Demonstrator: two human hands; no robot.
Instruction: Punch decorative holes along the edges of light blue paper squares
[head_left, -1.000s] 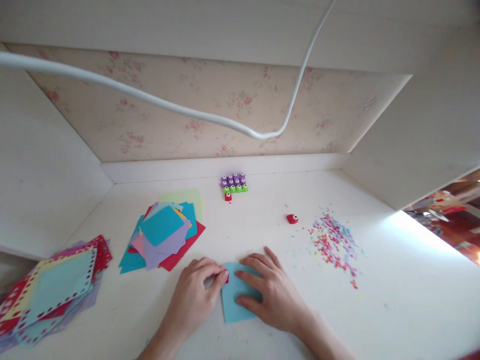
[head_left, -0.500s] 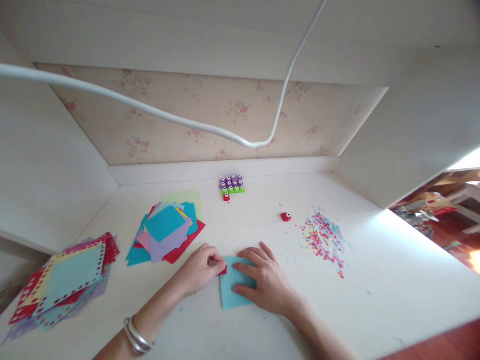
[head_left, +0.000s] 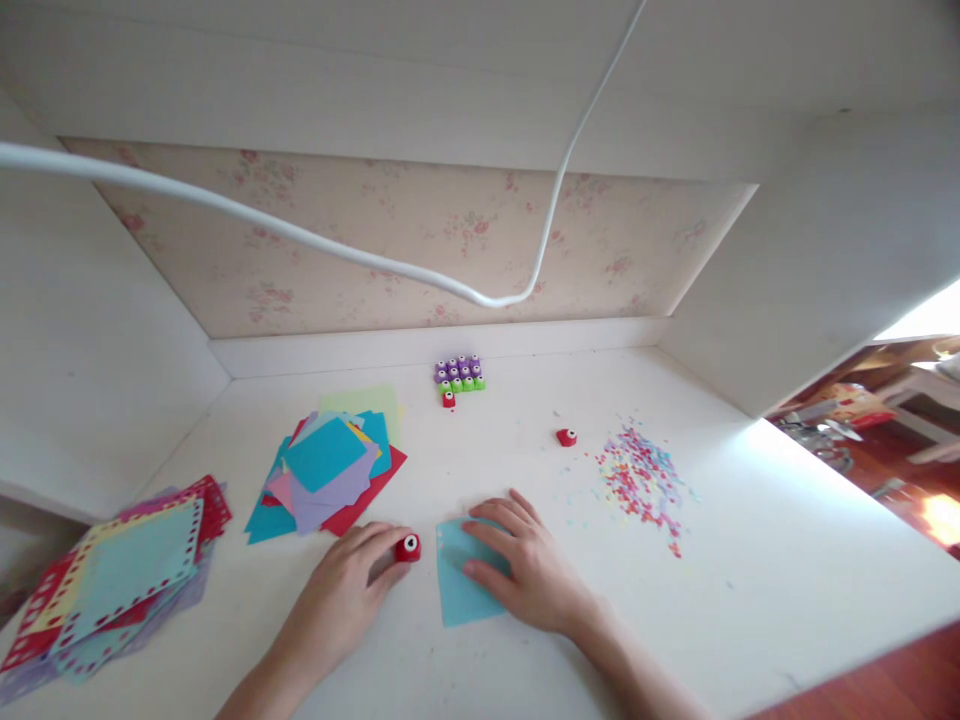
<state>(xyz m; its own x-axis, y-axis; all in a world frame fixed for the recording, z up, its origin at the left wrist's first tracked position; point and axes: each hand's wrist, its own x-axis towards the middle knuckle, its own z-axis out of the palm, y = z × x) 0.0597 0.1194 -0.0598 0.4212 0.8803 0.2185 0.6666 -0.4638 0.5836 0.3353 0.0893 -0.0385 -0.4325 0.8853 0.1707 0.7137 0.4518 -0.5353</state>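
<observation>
- The left hand (head_left: 341, 590) lies on the desk (head_left: 750, 560), its fingertips touching a small red punch (head_left: 407, 547) without closing round it.
- The right hand (head_left: 525, 575) is spread flat, pressing down a light blue paper square (head_left: 459, 590); the red punch sits just beside the square's left edge.
- Behind the left hand is a loose pile of coloured papers (head_left: 326, 470); a stack of hole-edged sheets (head_left: 112, 580) lies far left.
- Another red punch (head_left: 566, 437) stands near scattered confetti (head_left: 641, 480).
- A cluster of purple and green punches (head_left: 458, 375) sits by the back wall.
</observation>
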